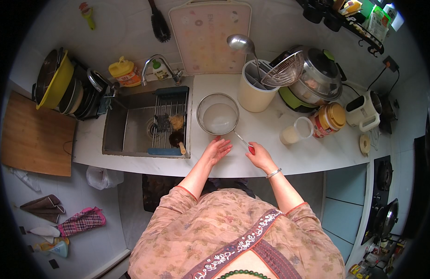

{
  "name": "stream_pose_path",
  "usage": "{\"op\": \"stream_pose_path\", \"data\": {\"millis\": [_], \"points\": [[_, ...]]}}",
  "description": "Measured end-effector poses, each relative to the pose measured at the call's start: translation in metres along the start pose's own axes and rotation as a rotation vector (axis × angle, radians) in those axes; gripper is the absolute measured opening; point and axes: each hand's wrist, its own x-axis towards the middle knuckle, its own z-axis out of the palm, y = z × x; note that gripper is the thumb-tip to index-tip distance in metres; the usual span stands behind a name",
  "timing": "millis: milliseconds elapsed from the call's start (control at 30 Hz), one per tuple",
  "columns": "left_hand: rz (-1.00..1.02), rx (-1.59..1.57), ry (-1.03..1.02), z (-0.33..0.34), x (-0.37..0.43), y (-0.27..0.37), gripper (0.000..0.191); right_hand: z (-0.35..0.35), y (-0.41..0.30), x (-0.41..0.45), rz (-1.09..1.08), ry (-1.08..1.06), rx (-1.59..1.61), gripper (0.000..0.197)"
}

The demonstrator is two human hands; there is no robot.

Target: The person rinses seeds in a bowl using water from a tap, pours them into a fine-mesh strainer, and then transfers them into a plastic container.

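Observation:
A fine-mesh strainer (pixel 218 99) with a round metal rim sits on the white countertop, right of the sink. Whitish content, perhaps a bowl or liquid, shows within its ring; which it is I cannot tell. My right hand (pixel 260 157) is closed around the red end of the strainer's handle. Just below the rim is my left hand (pixel 216 150), palm partly turned up, fingers apart and holding nothing. Further right, a clear plastic container (pixel 290 135) with pale grains stands on the counter.
The steel sink (pixel 131 122) with a drying rack (pixel 160 139) lies left. A utensil holder (pixel 255 94) bears a ladle (pixel 241 43) and a wire skimmer (pixel 284 71). Behind the container are a yellow-lidded jar (pixel 328 120), an electric cooker (pixel 316 78) and a white appliance (pixel 362 110).

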Motion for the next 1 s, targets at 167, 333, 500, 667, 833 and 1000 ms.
{"op": "stream_pose_path", "data": {"millis": [167,333,500,667,833,1000], "points": [[0.031,0.033,-0.007,-0.002,-0.006,-0.003,0.062,-0.005,-0.002,0.0,-0.026,0.005,-0.006,0.048],[0.022,0.07,-0.01,0.002,-0.033,-0.005,0.054,-0.011,-0.007,-0.002,-0.103,0.147,-0.063,0.045],[0.14,0.223,-0.01,-0.002,-0.079,0.017,0.021,-0.01,-0.062,0.005,-0.242,0.244,-0.012,0.027],[0.477,0.411,0.219,-0.014,-0.112,0.059,0.03,0.014,-0.143,0.027,-0.559,0.291,0.153,0.024],[0.737,0.438,0.348,-0.014,-0.15,0.129,0.043,0.043,-0.225,0.055,-0.674,0.096,0.291,0.033],[0.953,0.61,0.094,-0.012,-0.213,0.216,0.045,0.06,-0.317,0.067,-0.735,-0.22,0.48,0.039]]}}
